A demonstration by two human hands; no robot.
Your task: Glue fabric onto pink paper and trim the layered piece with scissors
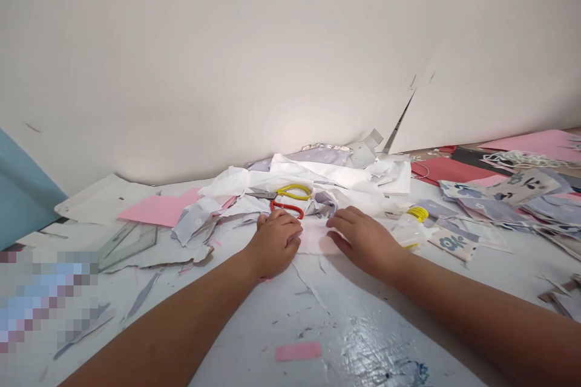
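My left hand [275, 243] and my right hand [365, 239] lie flat on the white table, palms down, with their fingertips on a pale pink piece of cloth or paper [318, 237] between them. Neither hand grips anything. Just beyond my left fingers are red-handled scissors [287, 209], and yellow-handled scissors [294, 192] lie above those on a heap of white fabric scraps [290, 178]. A small plastic bottle with a yellow cap [412, 230] stands past my right hand.
A tall white board [227, 72] stands along the far table edge. Pink paper [158, 208] and a clear plastic template [127, 246] lie left. Floral printed fabric pieces [499, 202] spread right, with pink and red sheets behind. Thin scraps litter the table.
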